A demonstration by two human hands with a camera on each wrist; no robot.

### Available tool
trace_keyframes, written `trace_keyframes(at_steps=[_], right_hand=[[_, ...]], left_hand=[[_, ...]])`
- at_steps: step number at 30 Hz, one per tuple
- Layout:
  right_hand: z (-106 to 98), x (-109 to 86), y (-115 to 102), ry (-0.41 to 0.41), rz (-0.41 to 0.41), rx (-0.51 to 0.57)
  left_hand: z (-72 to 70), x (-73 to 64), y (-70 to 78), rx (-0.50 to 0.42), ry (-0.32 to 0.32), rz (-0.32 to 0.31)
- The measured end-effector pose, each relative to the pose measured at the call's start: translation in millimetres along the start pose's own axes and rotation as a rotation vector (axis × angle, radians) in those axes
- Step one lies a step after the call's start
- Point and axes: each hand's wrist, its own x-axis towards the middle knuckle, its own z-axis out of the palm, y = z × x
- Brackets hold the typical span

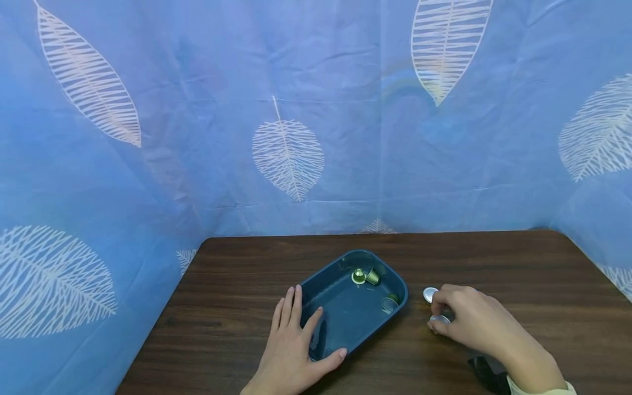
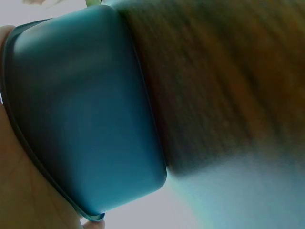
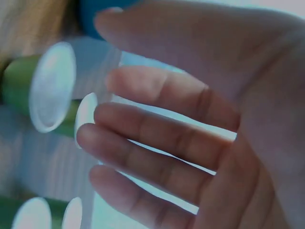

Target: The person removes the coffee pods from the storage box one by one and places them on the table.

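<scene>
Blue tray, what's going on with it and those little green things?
A person's left hand rests against the blue tray, which has small green cups in it. Their right hand is at a silver-topped cup on the table; I can't tell if it's gripped. Another silver-topped cup is close by.

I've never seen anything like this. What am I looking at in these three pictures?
No machine here, just a person's two bare hands. The wide picture comes from a camera worn on the head; the two close ones come from cameras on the left and right wrists. On the dark wooden table sits a blue tray with small green pods in it. Silver-faced pods lie beside it. The left hand rests against the tray's rim. The right hand reaches over the loose pods; its wrist view shows thumb and fingers apart, with nothing visibly pinched.
</scene>
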Motion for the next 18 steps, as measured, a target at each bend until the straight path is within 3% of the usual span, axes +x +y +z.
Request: trace_keyframes(at_steps=[6,14,18], right_hand=[[-16,11.9,-21,0.028,-0.081,-0.067],[-32,52.1,-66,-0.010,-0.384,-0.331],[-25,70.4,-79,-0.016,-0.467,-0.358]], left_hand=[[0.0,-0.1,1.2,0.006,0.012,0.017],[-0.6,1.0,-0.6,-0.001,-0.005,-0.011],[0.6,0.3,-1.1,-0.008,0.008,-0.008]])
